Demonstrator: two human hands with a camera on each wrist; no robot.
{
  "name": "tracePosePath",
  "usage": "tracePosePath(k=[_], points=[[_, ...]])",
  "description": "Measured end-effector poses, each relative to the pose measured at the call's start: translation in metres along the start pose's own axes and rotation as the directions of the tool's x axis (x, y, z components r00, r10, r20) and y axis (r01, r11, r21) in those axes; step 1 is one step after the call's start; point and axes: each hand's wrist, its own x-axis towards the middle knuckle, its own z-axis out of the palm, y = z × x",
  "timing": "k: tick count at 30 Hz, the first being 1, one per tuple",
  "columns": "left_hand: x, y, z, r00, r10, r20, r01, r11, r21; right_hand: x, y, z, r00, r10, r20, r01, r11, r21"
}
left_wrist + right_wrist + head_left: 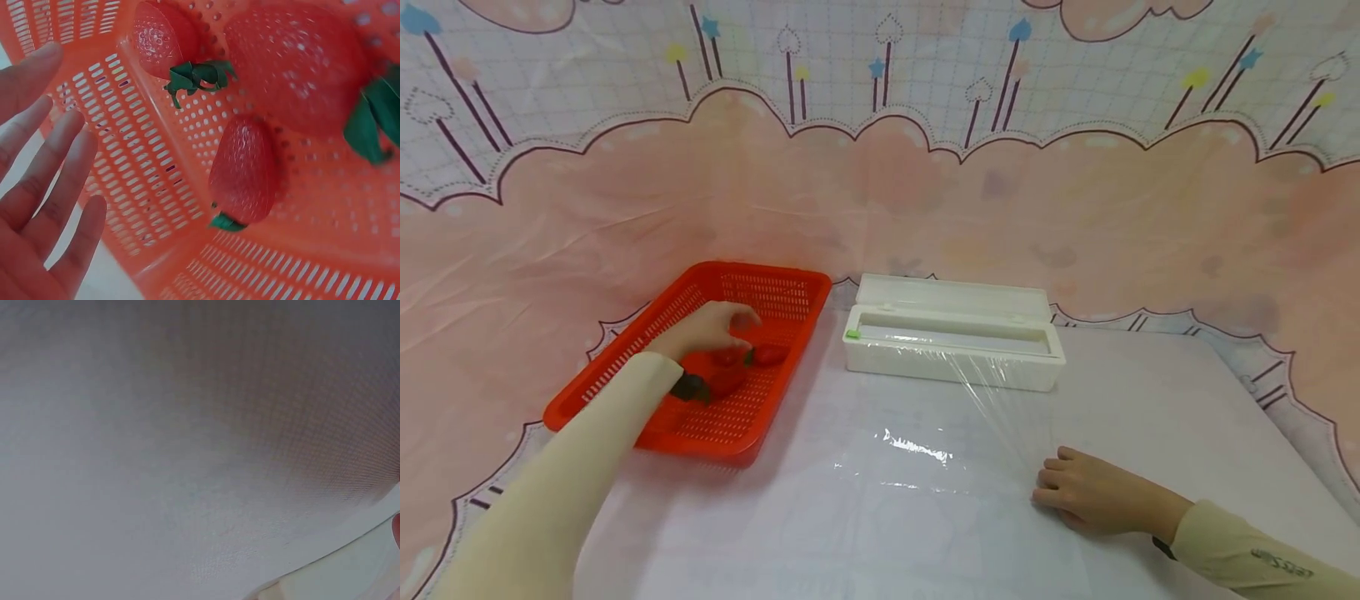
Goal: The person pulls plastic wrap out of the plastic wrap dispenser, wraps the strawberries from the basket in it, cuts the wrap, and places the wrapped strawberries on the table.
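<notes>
My left hand (pixel 703 327) reaches into a red plastic basket (pixel 793 367), its fingers spread and loosely bent with nothing between them. Beneath and beside it lie several red strawberries with green leaves, among them a large strawberry (pixel 294 69), a smaller strawberry (pixel 244 172) and one more strawberry (pixel 162 37) near the basket wall. On the right, my right hand (pixel 1097 496) grips the corner of a sheet of cling film (pixel 917 446) with curled fingers, low over the table. The film stretches in creases from a white cling film dispenser (pixel 955 367).
The dispenser's lid (pixel 955 296) stands raised at the back, with a small green piece (pixel 852 334) at its left end. A white cover lies over the table (pixel 1150 400). A patterned pink cloth (pixel 895 200) hangs close behind.
</notes>
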Motion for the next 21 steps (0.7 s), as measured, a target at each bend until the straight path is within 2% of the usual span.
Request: tracePosePath(k=[5,9,12,16,21], points=[[0.007,-0.011,0.004,1.0,-0.011,0.014,0.014,0.988,-0.157,0.0,0.0,0.002,1.0,0.003,0.004,-0.003,1.0,-0.004],[0.01,-0.017,0.006,0.999,0.0,0.037,0.012,0.951,-0.31,-0.001,0.0,0.003,1.0,-0.001,0.005,0.001,1.0,-0.003],[0.012,-0.02,0.007,0.997,-0.007,0.076,0.036,0.918,-0.396,-0.001,0.0,0.004,1.0,0.002,0.015,-0.002,1.0,0.012],[0.013,-0.023,0.009,0.991,-0.018,0.129,0.073,0.897,-0.436,0.0,0.0,0.003,0.999,0.013,0.031,-0.014,0.999,0.034],[0.019,-0.025,0.015,0.981,0.005,0.193,0.08,0.899,-0.43,0.0,0.0,0.003,0.999,0.019,0.027,-0.02,0.999,0.037]])
